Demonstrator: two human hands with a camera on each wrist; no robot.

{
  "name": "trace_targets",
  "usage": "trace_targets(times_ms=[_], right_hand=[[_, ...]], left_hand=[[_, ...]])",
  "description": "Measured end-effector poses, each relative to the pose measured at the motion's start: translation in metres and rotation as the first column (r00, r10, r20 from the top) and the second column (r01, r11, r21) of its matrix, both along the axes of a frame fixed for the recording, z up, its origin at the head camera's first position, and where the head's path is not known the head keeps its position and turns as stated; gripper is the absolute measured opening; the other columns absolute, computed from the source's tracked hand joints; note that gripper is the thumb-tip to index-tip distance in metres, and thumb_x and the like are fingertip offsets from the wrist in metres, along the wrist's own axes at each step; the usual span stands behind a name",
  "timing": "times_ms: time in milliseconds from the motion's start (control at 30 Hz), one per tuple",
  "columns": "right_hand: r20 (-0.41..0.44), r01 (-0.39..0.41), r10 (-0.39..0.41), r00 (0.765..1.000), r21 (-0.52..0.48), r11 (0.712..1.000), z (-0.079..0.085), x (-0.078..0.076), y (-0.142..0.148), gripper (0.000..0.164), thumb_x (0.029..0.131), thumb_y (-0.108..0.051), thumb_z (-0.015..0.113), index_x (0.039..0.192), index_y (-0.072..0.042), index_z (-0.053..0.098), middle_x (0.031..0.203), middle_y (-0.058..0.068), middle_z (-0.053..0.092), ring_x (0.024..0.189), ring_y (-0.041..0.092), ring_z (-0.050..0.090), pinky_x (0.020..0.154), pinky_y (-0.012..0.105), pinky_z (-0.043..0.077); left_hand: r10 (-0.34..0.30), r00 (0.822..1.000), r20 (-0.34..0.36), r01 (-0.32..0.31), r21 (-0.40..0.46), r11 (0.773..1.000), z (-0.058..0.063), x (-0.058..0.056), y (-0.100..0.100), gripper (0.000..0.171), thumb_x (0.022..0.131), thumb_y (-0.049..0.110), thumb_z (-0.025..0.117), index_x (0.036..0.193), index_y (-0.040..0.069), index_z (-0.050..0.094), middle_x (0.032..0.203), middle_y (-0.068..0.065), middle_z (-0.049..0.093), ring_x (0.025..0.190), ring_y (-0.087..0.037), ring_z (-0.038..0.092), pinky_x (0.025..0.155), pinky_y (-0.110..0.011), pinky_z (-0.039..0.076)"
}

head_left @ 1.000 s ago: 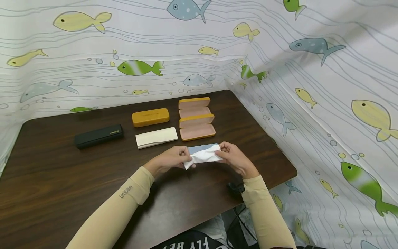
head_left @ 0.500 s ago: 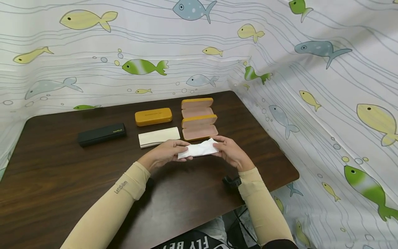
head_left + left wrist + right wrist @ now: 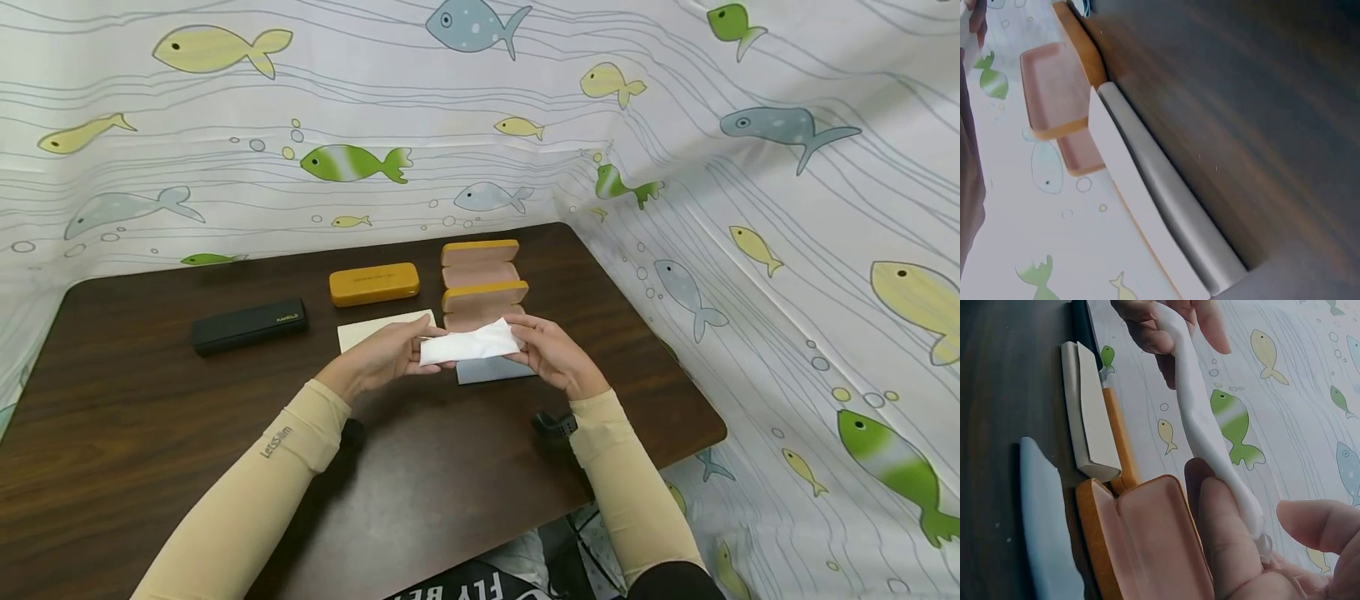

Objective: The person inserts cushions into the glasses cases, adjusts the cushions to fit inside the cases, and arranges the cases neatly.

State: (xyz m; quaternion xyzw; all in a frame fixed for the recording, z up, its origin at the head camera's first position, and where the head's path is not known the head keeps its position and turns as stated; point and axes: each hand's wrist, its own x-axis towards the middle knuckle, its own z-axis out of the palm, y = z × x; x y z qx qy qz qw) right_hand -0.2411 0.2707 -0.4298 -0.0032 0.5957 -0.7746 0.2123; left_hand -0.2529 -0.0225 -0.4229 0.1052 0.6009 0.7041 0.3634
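Note:
A white folded cloth (image 3: 471, 342) stretches between both hands above the table. My left hand (image 3: 384, 354) grips its left end, with fingers beneath and thumb towards the top. The other end lies in my right hand (image 3: 551, 354), whose fingers curl under it; in the right wrist view the thumb (image 3: 1319, 525) stands a little apart from it. Below the white cloth, a light blue folded cloth (image 3: 495, 371) lies on the table. The left wrist view misses the left hand's grip and shows the cream case (image 3: 1141, 194) and pink-lined cases (image 3: 1057, 87).
Two open orange glasses cases (image 3: 480, 252) stand just beyond the hands. To their left are a closed yellow glasses case (image 3: 375, 285) and the cream folding case (image 3: 363, 330), partly behind the left hand. A long black case (image 3: 250, 326) lies farther left. Fish-print curtain surrounds the table.
The white cloth has gone from twisted at its left end to a flatter strip. Both hands have carried it left and away from the body, exposing the blue cloth's near part.

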Motion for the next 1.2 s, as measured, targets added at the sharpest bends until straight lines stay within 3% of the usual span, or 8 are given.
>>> trace_targets(times_ms=[100,300,433,633,767,967,1200], right_hand=[[0.007,-0.007,0.007,1.0,-0.019,1.0,0.003,-0.005,-0.003,0.047,0.11,-0.006,0.041,0.155,0.005,0.032,0.137,0.015,0.05,0.103,0.015,0.068,0.085,0.028,0.059],[0.007,-0.014,0.015,1.0,-0.027,1.0,0.007,-0.018,-0.008,0.046,0.11,-0.006,0.039,0.154,0.006,0.031,0.13,0.018,0.052,0.101,0.018,0.068,0.082,0.028,0.059],[0.015,-0.02,0.02,1.0,-0.027,0.999,0.009,-0.027,-0.01,0.047,0.11,-0.007,0.04,0.155,0.003,0.032,0.135,0.019,0.05,0.104,0.018,0.067,0.084,0.029,0.059],[0.051,-0.004,0.007,0.999,-0.05,0.999,0.015,-0.042,-0.011,0.044,0.11,-0.008,0.042,0.152,0.001,0.036,0.135,0.019,0.049,0.104,0.019,0.067,0.082,0.029,0.06],[0.03,-0.023,0.025,0.999,-0.059,0.998,0.021,-0.052,-0.014,0.043,0.11,-0.008,0.042,0.151,0.004,0.036,0.128,0.02,0.053,0.101,0.02,0.068,0.082,0.03,0.06],[0.015,-0.025,0.025,1.0,-0.003,1.0,0.029,-0.068,-0.02,0.043,0.11,-0.008,0.043,0.151,0.001,0.039,0.128,0.015,0.054,0.101,0.017,0.068,0.1,0.039,0.049],[0.023,-0.039,0.038,0.999,0.014,0.999,0.034,-0.089,-0.027,0.048,0.109,-0.003,0.042,0.156,-0.001,0.033,0.14,0.017,0.048,0.104,0.017,0.066,0.113,0.046,0.034]], left_hand=[[-0.003,1.0,0.004,0.003,0.017,1.0,0.003,-0.004,-0.004,0.064,0.111,0.044,0.032,0.151,-0.006,0.038,0.135,-0.025,0.057,0.109,-0.026,0.069,0.092,-0.032,0.057],[-0.005,1.0,0.028,0.004,0.032,0.999,0.007,-0.013,-0.012,0.065,0.112,0.044,0.029,0.152,-0.006,0.036,0.132,-0.025,0.058,0.107,-0.023,0.069,0.092,-0.031,0.057],[0.006,0.998,0.056,-0.009,0.037,0.999,0.009,-0.021,-0.015,0.066,0.111,0.045,0.029,0.152,-0.006,0.035,0.132,-0.025,0.057,0.106,-0.024,0.07,0.092,-0.032,0.057],[0.021,0.996,0.083,-0.025,0.046,0.999,0.014,-0.031,-0.019,0.065,0.111,0.046,0.03,0.152,-0.005,0.037,0.135,-0.025,0.056,0.111,-0.027,0.068,0.091,-0.03,0.057],[0.024,0.997,0.08,-0.028,0.049,0.998,0.019,-0.037,-0.022,0.065,0.111,0.045,0.031,0.153,-0.005,0.036,0.139,-0.025,0.053,0.119,-0.032,0.064,0.093,-0.031,0.056],[0.037,0.999,0.023,-0.038,0.031,0.999,0.026,-0.049,-0.024,0.064,0.112,0.043,0.029,0.152,-0.006,0.034,0.136,-0.024,0.054,0.119,-0.034,0.063,0.092,-0.031,0.057],[0.073,0.997,0.014,-0.073,0.013,0.997,0.033,-0.063,-0.027,0.063,0.112,0.042,0.027,0.153,-0.006,0.034,0.133,-0.021,0.057,0.109,-0.025,0.068,0.094,-0.031,0.056]])
